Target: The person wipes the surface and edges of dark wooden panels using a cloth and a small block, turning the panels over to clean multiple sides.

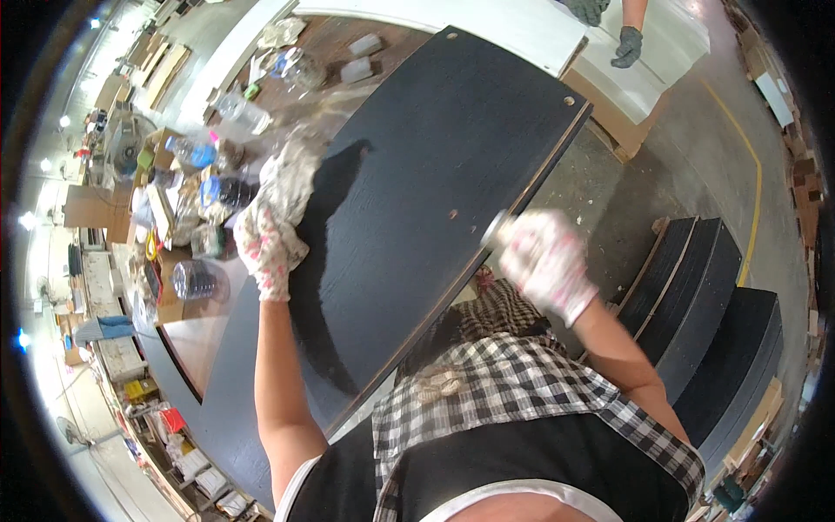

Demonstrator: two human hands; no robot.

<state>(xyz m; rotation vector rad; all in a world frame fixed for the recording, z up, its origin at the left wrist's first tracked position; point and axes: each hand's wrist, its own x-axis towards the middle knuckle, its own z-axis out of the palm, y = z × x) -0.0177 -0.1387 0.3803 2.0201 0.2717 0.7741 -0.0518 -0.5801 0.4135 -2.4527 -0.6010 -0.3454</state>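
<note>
The left hand (pixel 265 239), in a white glove with pink spots, is closed on a crumpled white rag (pixel 287 178) pressed against the far edge of a large black panel (pixel 417 174). The panel lies between the two hands, on the table (pixel 196 335). The right hand (pixel 548 261), gloved the same way, is curled around what seems to be a small round metal object (pixel 496 230) at the panel's near edge; motion blur hides its shape. Clear plastic bottles (pixel 196 278) stand just left of the left hand.

Gloved left hand (pixel 265 239) on black panel (pixel 417 174)
</note>
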